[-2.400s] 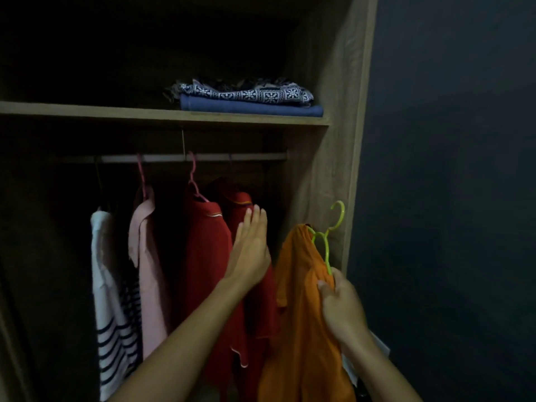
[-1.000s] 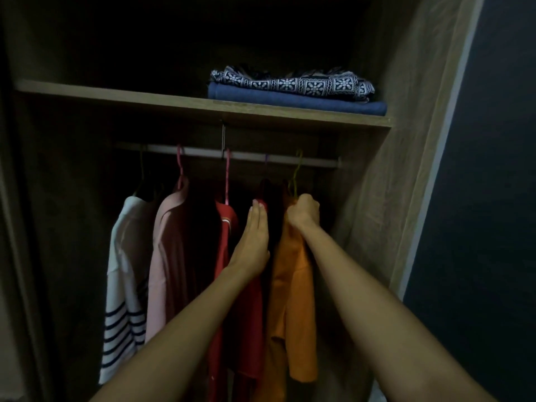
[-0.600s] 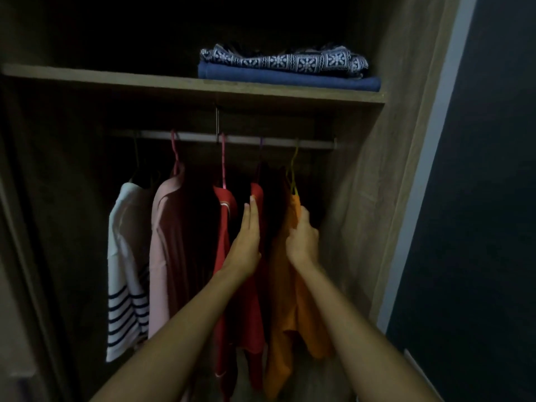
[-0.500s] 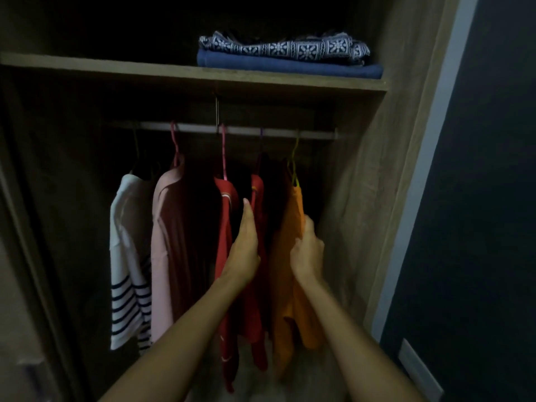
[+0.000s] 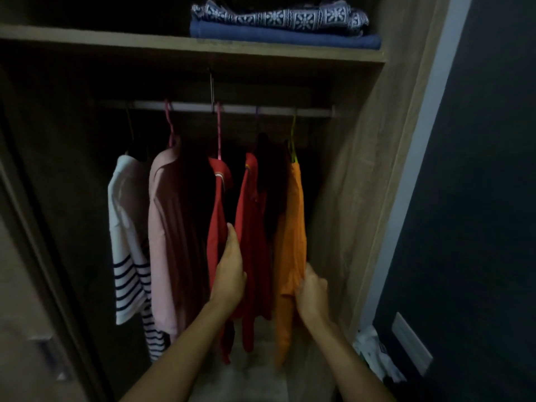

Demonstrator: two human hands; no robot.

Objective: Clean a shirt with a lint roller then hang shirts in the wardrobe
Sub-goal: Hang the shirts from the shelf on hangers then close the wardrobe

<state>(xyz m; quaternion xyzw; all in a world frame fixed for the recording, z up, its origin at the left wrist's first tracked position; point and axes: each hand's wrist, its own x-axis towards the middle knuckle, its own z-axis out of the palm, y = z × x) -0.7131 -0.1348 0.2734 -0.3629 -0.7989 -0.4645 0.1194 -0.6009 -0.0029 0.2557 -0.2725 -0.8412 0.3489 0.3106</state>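
Orange shirt rightmost on rail, beside red shirts

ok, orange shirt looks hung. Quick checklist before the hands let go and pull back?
1. Yellow-green hanger hook over the pale metal rail: ok.
2. Orange shirt hanging straight, rightmost on the rail: ok.
3. Right hand off the shirt: not ok, it touches the lower edge.
4. Left hand clear of the clothes: not ok, flat between the two red shirts.
5. Shirt seated evenly on the hanger shoulders: cannot tell, too dark.
6. Shirt clear of the wooden wardrobe side wall: ok.
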